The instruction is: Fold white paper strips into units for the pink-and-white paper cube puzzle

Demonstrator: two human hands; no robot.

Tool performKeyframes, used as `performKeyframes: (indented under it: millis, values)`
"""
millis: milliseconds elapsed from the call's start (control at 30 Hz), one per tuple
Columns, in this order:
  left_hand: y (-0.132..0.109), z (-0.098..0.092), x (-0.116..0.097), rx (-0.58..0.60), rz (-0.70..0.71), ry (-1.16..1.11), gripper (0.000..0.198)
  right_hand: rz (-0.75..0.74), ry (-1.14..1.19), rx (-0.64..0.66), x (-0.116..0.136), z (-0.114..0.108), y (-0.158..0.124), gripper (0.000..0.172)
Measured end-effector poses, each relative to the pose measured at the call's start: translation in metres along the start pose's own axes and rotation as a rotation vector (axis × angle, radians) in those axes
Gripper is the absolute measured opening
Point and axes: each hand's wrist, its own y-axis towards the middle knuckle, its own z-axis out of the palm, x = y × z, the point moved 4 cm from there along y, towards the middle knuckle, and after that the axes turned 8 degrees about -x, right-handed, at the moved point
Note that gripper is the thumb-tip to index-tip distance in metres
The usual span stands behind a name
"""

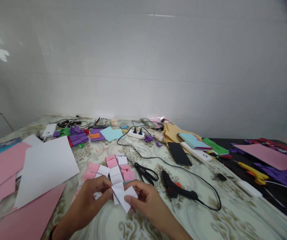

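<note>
Between both hands is a small folded piece of white paper (121, 194), with flaps that angle apart. My left hand (93, 196) pinches its left edge between thumb and fingers. On the right edge, my right hand (146, 198) grips with the thumb in front and the fingers behind. Just beyond the hands lie several folded pink paper pieces (111, 161) and white paper pieces (115, 172) in loose rows, partly hidden by my fingers. A pair of black-handled scissors (146, 172) rests right of them, and a black glue gun (176, 186) lies farther right.
Large white sheets (47, 168) and pink sheets (30, 213) cover the left side. At the back stand a power strip (135, 134) and purple folded pieces (78, 137). A black phone (180, 154), a white power bank (196, 152) and a yellow glue gun (253, 173) lie right. A black cable (163, 159) crosses the table.
</note>
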Motion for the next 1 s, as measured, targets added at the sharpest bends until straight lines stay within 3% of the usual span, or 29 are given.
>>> performKeyframes:
  millis: [233,433,667,833,1000]
  values:
    - [-0.0029,-0.0014,0.0028,0.011,-0.012,-0.061,0.029,0.003,0.071,-0.029,0.0004,-0.0024,-0.0001,0.042]
    - [-0.0048,0.0005,-0.0013,0.024,0.07,-0.024,0.031,0.014,0.063,-0.025,0.0033,-0.0025,0.0,0.043]
    - [-0.0043,-0.0022,-0.0041,-0.093,0.174,0.15,0.018,0.031,0.044,-0.043,0.0042,-0.0025,-0.002,0.045]
    - [-0.0055,-0.0019,-0.0038,-0.051,0.132,0.017,0.024,0.021,0.045,-0.059,0.0071,-0.0015,-0.0041,0.045]
    - [-0.0068,0.0003,0.0001,-0.032,0.084,-0.089,0.024,0.045,0.017,0.006,0.007,0.0017,-0.0071,0.044]
